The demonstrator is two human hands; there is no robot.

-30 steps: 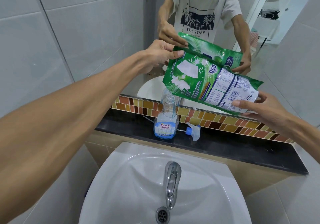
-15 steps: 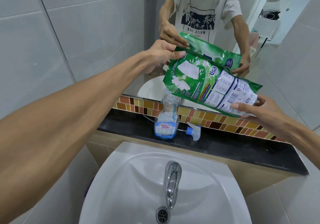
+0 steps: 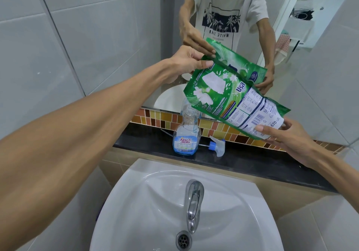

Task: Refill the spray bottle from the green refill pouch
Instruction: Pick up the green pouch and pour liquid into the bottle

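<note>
Green refill pouch held tilted in both hands above an uncapped spray bottle on the ledge behind the sink.

The left hand point(image 3: 187, 61) pinches the pouch's upper corner between thumb and fingers, closed tight on it; below and just right of that hand the spray bottle point(image 3: 186, 134) stands upright on the black ledge point(image 3: 272, 165), its neck uncapped, blue liquid low in its base; the green refill pouch point(image 3: 236, 99) hangs in the air, slanting down to the right, its lower-left edge just above the bottle's mouth and apart from it; the trigger sprayer head point(image 3: 217, 146) lies on its side on the ledge just right of the bottle; the tap point(image 3: 193, 202) and white basin point(image 3: 136, 202) sit in front; the right hand point(image 3: 289, 139) cups the pouch's bottom end, fingers curled round it; the mirror point(image 3: 310, 56) behind repeats both hands and the pouch.
</note>
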